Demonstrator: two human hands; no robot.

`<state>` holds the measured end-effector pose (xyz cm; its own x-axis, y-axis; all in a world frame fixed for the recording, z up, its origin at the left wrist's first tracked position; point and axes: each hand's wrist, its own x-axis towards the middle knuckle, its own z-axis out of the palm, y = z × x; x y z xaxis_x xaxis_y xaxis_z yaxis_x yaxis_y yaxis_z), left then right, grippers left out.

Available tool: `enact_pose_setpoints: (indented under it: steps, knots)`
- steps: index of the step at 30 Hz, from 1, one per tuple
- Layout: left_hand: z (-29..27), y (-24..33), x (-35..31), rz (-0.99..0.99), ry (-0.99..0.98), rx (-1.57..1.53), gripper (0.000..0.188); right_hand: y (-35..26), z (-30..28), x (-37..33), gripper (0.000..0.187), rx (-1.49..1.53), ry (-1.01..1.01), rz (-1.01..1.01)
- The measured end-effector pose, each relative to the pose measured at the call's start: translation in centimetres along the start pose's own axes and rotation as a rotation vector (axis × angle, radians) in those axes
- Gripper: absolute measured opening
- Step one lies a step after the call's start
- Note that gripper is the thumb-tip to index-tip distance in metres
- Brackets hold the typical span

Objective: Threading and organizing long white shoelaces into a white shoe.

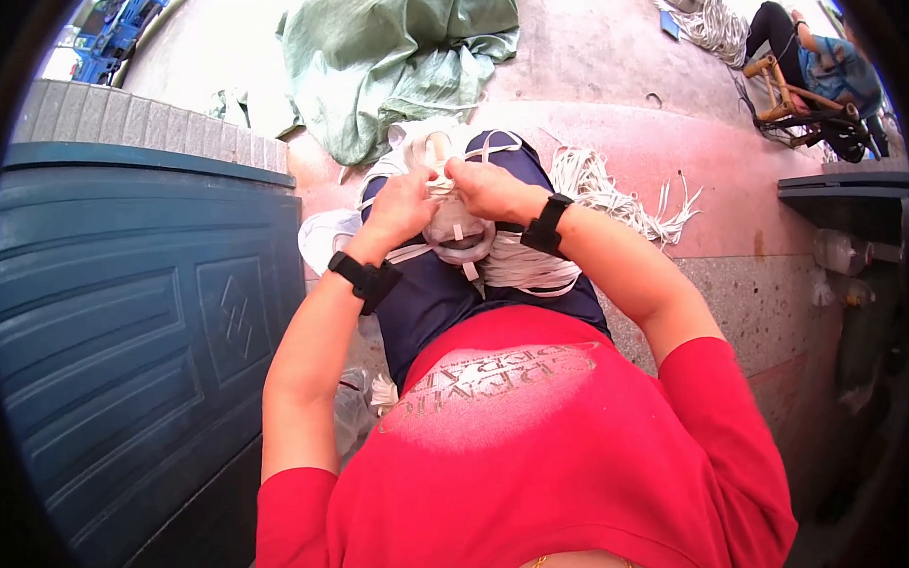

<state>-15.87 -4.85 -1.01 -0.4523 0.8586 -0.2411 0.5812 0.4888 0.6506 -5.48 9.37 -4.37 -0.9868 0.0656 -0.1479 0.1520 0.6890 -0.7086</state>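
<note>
A pale shoe (460,236) rests between my thighs, its heel with a pull tab toward me. Over its front part, my left hand (402,208) and my right hand (493,192) are close together, fingertips pinched on a white shoelace (439,184). The fingers partly hide the lacing. Across my right thigh lies a bundle of white laces (530,269). Beside my left knee shows another white item (326,236), perhaps a shoe. More pale material (424,140) sits just beyond my hands.
Loose white laces (591,184) spread over the floor right of my knee. Ahead lies a crumpled green tarp (387,66). A blue panelled door (135,315) stands close on my left. At far right, a person (838,70) sits by a wooden-framed chair (773,93) and a lace heap (705,15).
</note>
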Motion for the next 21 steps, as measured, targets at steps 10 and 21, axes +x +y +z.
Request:
enact_pose_setpoints:
  steps: [10, 21]
  knots:
    - [0.3, 0.4, -0.5, -0.043, 0.035, -0.096, 0.034, 0.3, 0.6, 0.3, 0.027, 0.072, 0.022, -0.027]
    - [0.3, 0.3, -1.6, 0.024, 0.078, -0.025, 0.033, -1.0, -4.0, -3.5, 0.015, 0.198, -0.159, -0.097]
